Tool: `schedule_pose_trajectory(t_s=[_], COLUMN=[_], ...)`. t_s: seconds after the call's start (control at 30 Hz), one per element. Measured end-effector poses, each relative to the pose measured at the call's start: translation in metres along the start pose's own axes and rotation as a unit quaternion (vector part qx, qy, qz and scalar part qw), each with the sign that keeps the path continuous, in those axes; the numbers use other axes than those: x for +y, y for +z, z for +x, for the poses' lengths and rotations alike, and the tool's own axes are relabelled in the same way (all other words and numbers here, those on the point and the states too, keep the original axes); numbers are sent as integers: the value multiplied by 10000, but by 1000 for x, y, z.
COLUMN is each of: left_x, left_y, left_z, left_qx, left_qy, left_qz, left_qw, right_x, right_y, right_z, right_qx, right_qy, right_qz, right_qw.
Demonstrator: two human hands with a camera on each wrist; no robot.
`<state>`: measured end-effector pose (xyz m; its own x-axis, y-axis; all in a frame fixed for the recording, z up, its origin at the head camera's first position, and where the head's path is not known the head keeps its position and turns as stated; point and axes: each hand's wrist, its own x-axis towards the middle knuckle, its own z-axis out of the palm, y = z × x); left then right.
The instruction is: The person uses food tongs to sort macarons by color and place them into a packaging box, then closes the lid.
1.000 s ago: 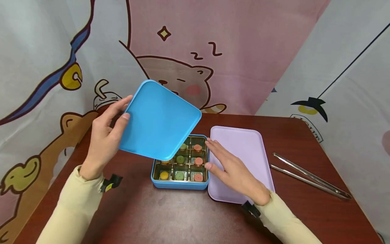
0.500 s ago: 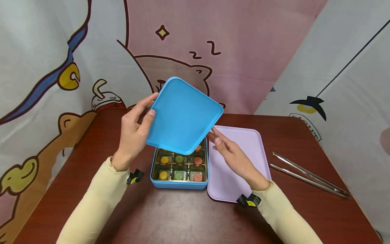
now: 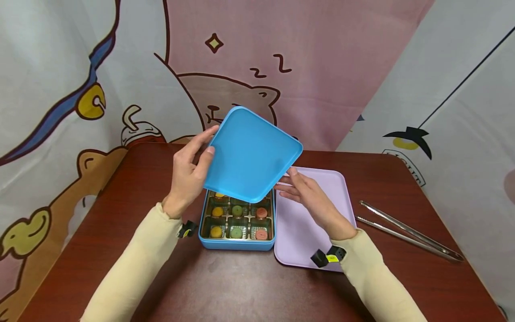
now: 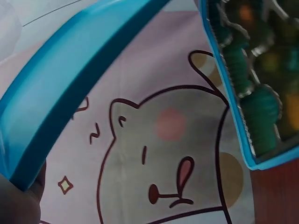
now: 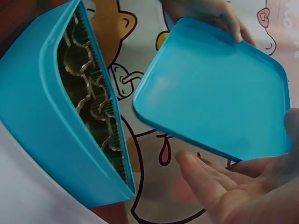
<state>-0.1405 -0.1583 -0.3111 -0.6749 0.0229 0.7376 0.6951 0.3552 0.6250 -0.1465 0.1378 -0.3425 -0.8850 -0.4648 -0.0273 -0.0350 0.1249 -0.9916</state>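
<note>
My left hand (image 3: 189, 172) grips the left edge of a bright blue square lid (image 3: 251, 154), thumb on its inner face, and holds it tilted above a matching blue box (image 3: 237, 245). A gold divided insert (image 3: 246, 222) in the box has small round yellow, green and pink sweets in its compartments; the lid hides the back row. By the lid's right edge is my right hand (image 3: 315, 201), fingers (image 5: 201, 172) extended below the rim and thumb close to it. In the right wrist view the lid's inside faces the camera.
A lilac tray (image 3: 322, 241) lies right of the box, under my right hand. Metal tongs (image 3: 410, 232) rest spread at the right of the brown table (image 3: 241, 286). A cartoon-printed cloth (image 3: 322, 67) hangs behind the table.
The left hand has carried the lid rightward over the box. The right hand has turned, its fingers now below the lid's right edge.
</note>
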Motion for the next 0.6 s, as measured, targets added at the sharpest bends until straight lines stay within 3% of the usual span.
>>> schedule_pose_trajectory(t_s=[0.13, 0.3, 0.6], left_x=[-9, -18, -18], left_y=[0, -2, -8], left_z=[-2, -6, -15], left_qx=[51, 89, 11], left_qy=[134, 409, 632], left_qz=[27, 237, 808], left_qw=[9999, 9988, 9947], right_x=[-3, -5, -3], right_y=[0, 3, 4], right_z=[0, 0, -1], right_qx=[-90, -250, -207], right_qy=[188, 216, -2], right_qz=[32, 480, 760], right_qw=[9998, 9983, 9969])
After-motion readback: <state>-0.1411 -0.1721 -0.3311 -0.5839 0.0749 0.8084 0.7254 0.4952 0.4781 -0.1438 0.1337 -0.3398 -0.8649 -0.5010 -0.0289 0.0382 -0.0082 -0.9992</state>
